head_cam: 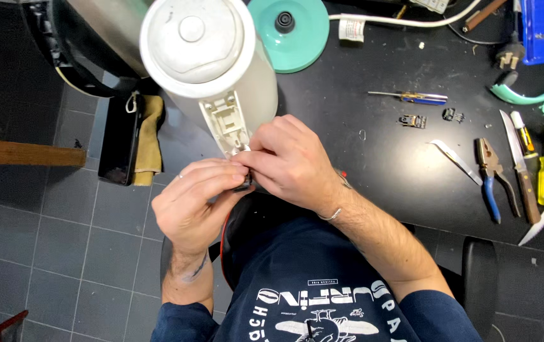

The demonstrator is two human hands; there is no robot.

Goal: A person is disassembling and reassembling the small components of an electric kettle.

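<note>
— What are the hands doing?
— Both the left hand and right hand pinch a small dark part at the base of the white cylindrical plastic kettle, just above them.
— And nearby?
— Blue-handled pliers lie on the black worktop, right of the hands.

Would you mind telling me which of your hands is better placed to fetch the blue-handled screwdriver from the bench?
Probably the right hand. The blue-handled screwdriver lies on the black bench to its right, with open surface between. The left hand sits on the far side, under the white kettle, steadying the work.
</note>
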